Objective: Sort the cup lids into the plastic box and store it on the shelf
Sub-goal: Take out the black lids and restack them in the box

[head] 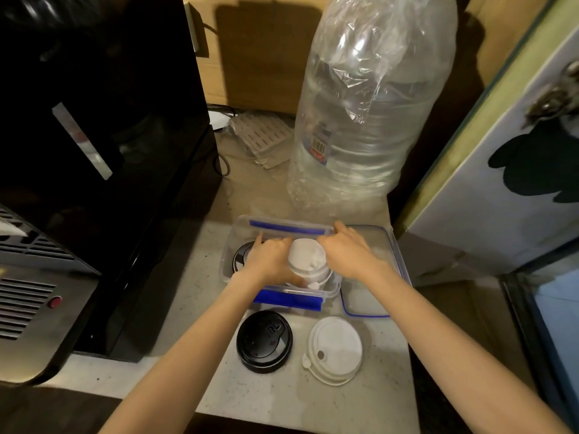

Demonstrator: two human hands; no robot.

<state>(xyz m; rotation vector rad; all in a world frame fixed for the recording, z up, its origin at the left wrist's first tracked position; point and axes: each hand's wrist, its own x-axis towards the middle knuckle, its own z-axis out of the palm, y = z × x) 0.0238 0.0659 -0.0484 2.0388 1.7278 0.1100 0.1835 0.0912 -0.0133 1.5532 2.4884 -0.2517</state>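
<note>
- With both hands down in the plastic box, the step in hand looks like seating the white lid stack inside.
- Left hand: fingers curled round the left side of the stack, thumb near the front wall; it seems to grip the stack.
- Right hand: fingers bent over the far rim, touching the stack's right side; can't tell if it grips or just steadies.
- A black lid already lies in the box, left end, partly hidden.
- Still on the desk: one black lid and one white lid, just in front of the box.
- Box cover lies on the right, touching the box.
- Advice: press the stack flat and square, keep it below the rim so the cover shuts; leave room for the two loose lids.
- Risk: the stack tilts and jams the cover.
</note>
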